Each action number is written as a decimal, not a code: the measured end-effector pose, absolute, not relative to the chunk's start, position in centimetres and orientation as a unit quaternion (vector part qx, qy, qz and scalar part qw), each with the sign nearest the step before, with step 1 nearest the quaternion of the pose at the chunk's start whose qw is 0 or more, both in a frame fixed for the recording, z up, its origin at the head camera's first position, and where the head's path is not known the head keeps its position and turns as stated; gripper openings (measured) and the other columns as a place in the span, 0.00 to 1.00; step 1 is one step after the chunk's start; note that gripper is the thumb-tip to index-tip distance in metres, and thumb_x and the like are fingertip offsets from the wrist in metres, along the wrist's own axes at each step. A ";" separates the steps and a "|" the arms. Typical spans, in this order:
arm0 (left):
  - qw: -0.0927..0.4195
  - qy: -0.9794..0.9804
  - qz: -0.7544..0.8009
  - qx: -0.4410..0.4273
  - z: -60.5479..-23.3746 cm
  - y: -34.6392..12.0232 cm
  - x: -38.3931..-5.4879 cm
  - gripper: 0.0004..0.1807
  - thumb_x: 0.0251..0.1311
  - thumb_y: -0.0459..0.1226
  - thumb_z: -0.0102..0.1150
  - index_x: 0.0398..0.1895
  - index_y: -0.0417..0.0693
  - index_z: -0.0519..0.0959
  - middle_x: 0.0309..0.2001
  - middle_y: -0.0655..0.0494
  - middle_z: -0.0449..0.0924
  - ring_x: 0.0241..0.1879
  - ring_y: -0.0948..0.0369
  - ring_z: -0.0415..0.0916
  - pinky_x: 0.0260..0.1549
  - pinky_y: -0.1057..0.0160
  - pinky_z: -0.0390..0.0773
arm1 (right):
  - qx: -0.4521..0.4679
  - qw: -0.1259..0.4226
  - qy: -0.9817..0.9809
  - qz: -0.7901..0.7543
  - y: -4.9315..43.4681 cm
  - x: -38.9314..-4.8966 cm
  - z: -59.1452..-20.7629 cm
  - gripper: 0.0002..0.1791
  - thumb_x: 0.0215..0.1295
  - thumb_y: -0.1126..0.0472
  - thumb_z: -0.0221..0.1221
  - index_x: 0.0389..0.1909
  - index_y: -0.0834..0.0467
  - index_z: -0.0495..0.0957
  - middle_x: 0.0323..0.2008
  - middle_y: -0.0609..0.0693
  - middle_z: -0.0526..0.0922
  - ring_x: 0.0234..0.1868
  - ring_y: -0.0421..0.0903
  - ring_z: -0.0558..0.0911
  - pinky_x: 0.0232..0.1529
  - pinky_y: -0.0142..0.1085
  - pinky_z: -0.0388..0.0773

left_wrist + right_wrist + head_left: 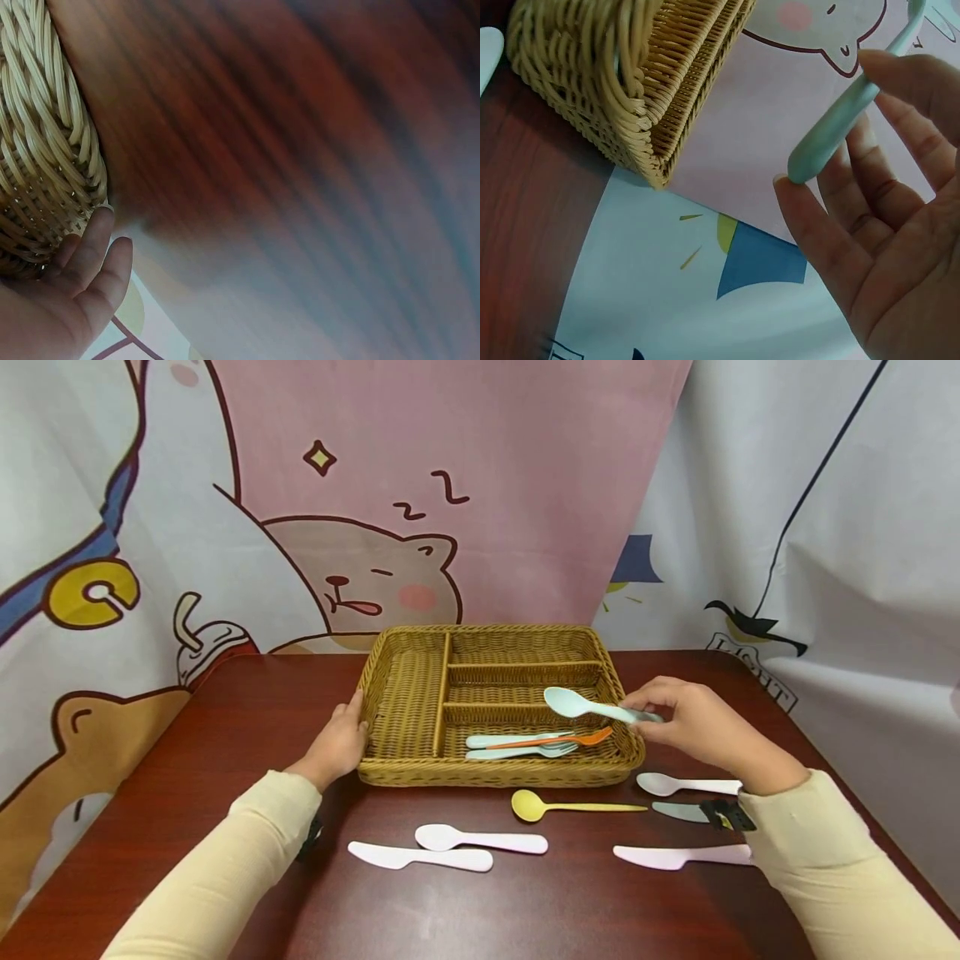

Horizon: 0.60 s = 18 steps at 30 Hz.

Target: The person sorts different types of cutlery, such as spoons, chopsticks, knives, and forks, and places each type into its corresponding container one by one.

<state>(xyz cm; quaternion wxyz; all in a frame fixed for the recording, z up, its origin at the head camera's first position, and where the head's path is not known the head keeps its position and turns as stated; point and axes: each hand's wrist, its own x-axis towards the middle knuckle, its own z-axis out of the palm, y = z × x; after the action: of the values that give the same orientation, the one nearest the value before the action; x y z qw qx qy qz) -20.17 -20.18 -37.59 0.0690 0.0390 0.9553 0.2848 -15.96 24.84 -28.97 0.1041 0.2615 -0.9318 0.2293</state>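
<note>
White letters with dark outlines (752, 673), which read "LIGHT", slant across the printed cloth (540, 493) behind and to the right of the woven basket (495, 774). Two brown Z-shaped marks (450, 489) stand on the same cloth, over a drawn animal with closed eyes behind the basket.

The mint spoon (566, 702) is pale and smooth, with an oval bowl and a slim handle that ends in a rounded tip. It is held above the basket's right side, bowl pointing left over the divided compartments. The right hand (697, 722), beside the basket's right wall, pinches the handle between thumb and fingers. The left hand (337, 743) touches the basket's left side with loosely extended fingers; how its thumb lies is hard to tell.

Inside the basket, the front right compartment holds an orange fork (597, 737) and pale blue utensils (487, 754), at least one of them a fork. In front of the basket lie a yellow spoon (528, 806), a white spoon (438, 837) and a white knife (375, 856). Toward the basket's front right are another white spoon (660, 784), a grey-green knife (675, 811), partly covered, and a pinkish knife (652, 857).
</note>
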 end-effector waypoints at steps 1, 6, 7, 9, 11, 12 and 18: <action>0.067 0.955 0.285 0.039 -37.5 -20.2 -20.2 0.33 0.76 0.34 0.31 0.76 0.37 0.34 0.68 0.28 0.49 0.66 0.37 0.56 0.63 0.41 0.59 | 0.257 0.100 -0.934 0.229 24.7 -16.3 -28.8 0.12 0.51 0.70 0.69 0.38 0.57 0.86 0.32 0.45 0.80 0.33 0.41 0.75 0.31 0.32 0.72; 0.066 0.956 0.284 0.038 -37.4 -20.2 -20.4 0.33 0.75 0.34 0.31 0.77 0.38 0.34 0.68 0.28 0.49 0.67 0.37 0.56 0.63 0.41 0.59 | 0.242 0.087 -0.940 0.225 23.9 -17.9 -28.2 0.11 0.53 0.69 0.68 0.38 0.59 0.86 0.33 0.48 0.81 0.34 0.45 0.76 0.34 0.38 0.73; 0.067 0.956 0.284 0.038 -37.4 -20.2 -20.4 0.33 0.75 0.34 0.31 0.77 0.38 0.34 0.68 0.28 0.49 0.67 0.37 0.56 0.63 0.41 0.59 | 0.239 0.083 -0.941 0.226 23.7 -18.1 -28.1 0.11 0.53 0.69 0.68 0.39 0.59 0.86 0.33 0.48 0.81 0.34 0.45 0.76 0.34 0.39 0.73; 0.068 0.956 0.283 0.039 -37.4 -20.2 -20.4 0.33 0.76 0.34 0.31 0.76 0.38 0.33 0.68 0.28 0.48 0.67 0.38 0.56 0.63 0.41 0.59 | 0.230 0.074 -0.943 0.228 23.4 -18.8 -28.0 0.11 0.55 0.68 0.67 0.40 0.59 0.85 0.34 0.49 0.80 0.35 0.46 0.76 0.36 0.41 0.73; 0.067 0.956 0.283 0.040 -37.5 -20.2 -20.4 0.33 0.76 0.34 0.31 0.76 0.38 0.33 0.68 0.27 0.49 0.67 0.37 0.56 0.63 0.41 0.59 | 0.217 0.059 -0.947 0.231 23.2 -19.4 -28.1 0.11 0.57 0.67 0.66 0.42 0.60 0.85 0.35 0.51 0.80 0.36 0.47 0.76 0.36 0.42 0.73; 0.068 0.956 0.284 0.040 -37.5 -20.2 -20.3 0.33 0.76 0.34 0.31 0.76 0.38 0.33 0.68 0.27 0.49 0.67 0.37 0.56 0.63 0.41 0.58 | 0.211 0.052 -0.948 0.232 23.1 -19.7 -28.1 0.12 0.58 0.67 0.66 0.43 0.60 0.85 0.35 0.51 0.80 0.36 0.48 0.76 0.37 0.43 0.73; 0.074 0.953 0.290 0.038 -37.6 -20.2 -20.2 0.33 0.76 0.34 0.31 0.77 0.39 0.33 0.69 0.28 0.48 0.67 0.37 0.55 0.63 0.40 0.58 | 0.189 0.019 -0.953 0.237 22.7 -21.5 -28.5 0.14 0.61 0.66 0.63 0.48 0.62 0.83 0.39 0.55 0.79 0.40 0.51 0.76 0.40 0.46 0.73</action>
<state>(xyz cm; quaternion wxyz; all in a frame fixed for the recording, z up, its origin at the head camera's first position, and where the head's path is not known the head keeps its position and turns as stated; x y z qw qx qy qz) -20.18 -20.18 -37.59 0.0740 0.0384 0.9534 0.2900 -21.49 22.67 -28.50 0.0187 0.1886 -0.9528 0.2371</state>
